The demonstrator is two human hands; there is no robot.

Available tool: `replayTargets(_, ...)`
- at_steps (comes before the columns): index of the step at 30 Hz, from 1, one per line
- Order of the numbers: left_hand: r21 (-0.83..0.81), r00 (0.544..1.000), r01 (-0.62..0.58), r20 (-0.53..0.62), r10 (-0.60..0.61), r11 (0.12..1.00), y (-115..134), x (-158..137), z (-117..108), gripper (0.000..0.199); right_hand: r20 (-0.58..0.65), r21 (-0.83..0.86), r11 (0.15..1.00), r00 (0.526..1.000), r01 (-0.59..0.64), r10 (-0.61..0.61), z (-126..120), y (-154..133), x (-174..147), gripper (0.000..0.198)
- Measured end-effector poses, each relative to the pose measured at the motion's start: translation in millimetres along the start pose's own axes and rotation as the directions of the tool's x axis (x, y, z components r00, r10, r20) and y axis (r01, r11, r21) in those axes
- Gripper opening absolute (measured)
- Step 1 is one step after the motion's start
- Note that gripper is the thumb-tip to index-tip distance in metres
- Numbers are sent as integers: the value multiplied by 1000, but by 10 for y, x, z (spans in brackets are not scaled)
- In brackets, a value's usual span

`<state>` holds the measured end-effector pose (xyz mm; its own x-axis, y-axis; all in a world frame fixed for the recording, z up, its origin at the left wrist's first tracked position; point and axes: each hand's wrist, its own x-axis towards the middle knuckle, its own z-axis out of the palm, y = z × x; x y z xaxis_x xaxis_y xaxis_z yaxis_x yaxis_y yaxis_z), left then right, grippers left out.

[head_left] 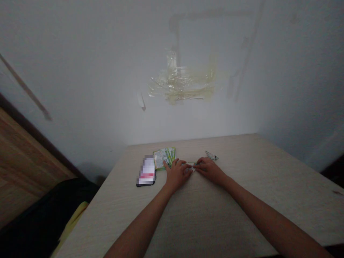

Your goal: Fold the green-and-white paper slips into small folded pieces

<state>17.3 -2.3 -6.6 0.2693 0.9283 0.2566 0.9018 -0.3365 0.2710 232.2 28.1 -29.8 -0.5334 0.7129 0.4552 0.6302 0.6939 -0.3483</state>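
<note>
Close together over the table, both hands meet at a small piece of folded paper (194, 168), mostly covered by fingers. My left hand (177, 175) pinches its left side between thumb and forefinger, with the other fingers spread toward the cards. Fingers bent and closed, my right hand (212, 171) grips the right side. Just left of the left hand lie several green and white printed cards (161, 159), overlapping. A small folded strip of printed paper (211, 155) rests beyond the right hand.
A phone (147, 170) with a blurred-out lit screen lies left of the cards on the pale wooden table (215, 218). Behind stands a white wall (107, 89) with peeling clear tape (185, 84). Dark and yellow cloth (71, 222) is beside the table's left edge.
</note>
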Motion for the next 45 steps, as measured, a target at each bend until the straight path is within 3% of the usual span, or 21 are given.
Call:
replayTargets(28,-15,999,-30,-37,29,999,8,16,-4,27,21,20,1000,1000,-14,13,-40,-24,-2,24)
replayTargets(45,-34,1000,-1,5,1,999,23,7,-27,30,27,-7,1000,1000,-9,10,-38,-43,5,24)
